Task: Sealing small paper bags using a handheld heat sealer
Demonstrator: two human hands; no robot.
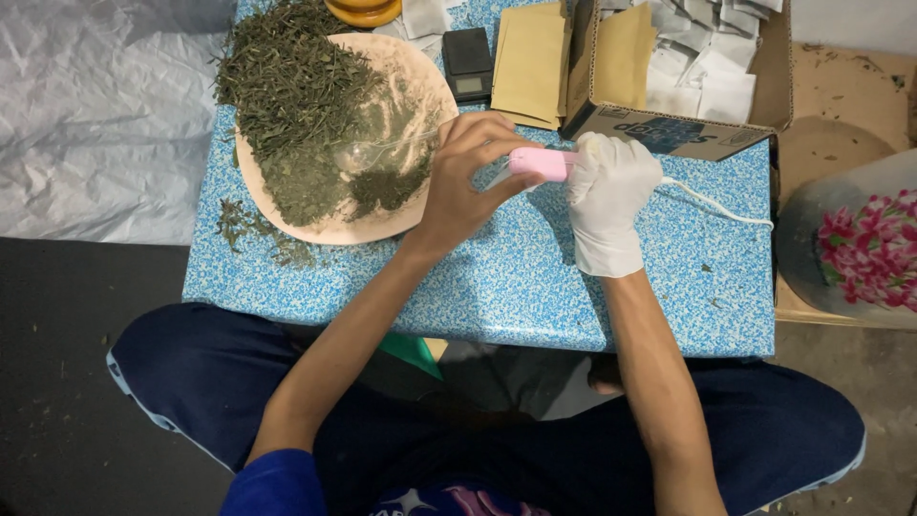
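- Your left hand point(463, 177) is bare, fingers curled round the near end of a small pink handheld device point(540, 162); thumb and fingertips are closed on it, and a bit of pale material at the fingertips is too hidden to identify.
- Your right hand point(608, 196) wears a white glove and is clenched on the other end of the same pink device, fist shut tight.
- Both hands meet at the device, almost touching, held just above the table point(535, 277), which has a blue speckled top.
- A white cord point(716, 203) runs from the gloved hand's side out to the right across the table.
- Just left of your left hand: a pale pink round plate point(401, 62) heaped with dried green leaves point(296, 96); a clear plastic spoon point(382, 150) lies in the leaves.
- Some leaf crumbs point(248, 227) are spilled on the table beside the plate's left edge.
- Behind the hands: a small black digital scale point(467, 62), a stack of tan paper pouches point(530, 65), and an open cardboard box point(688, 134) holding white sachets point(712, 67) and more tan pouches.
- You sit cross-legged at the near edge of the table in dark blue trousers point(191, 373).
- Far right, off the table: a grey item with a pink flower print point(864, 244).
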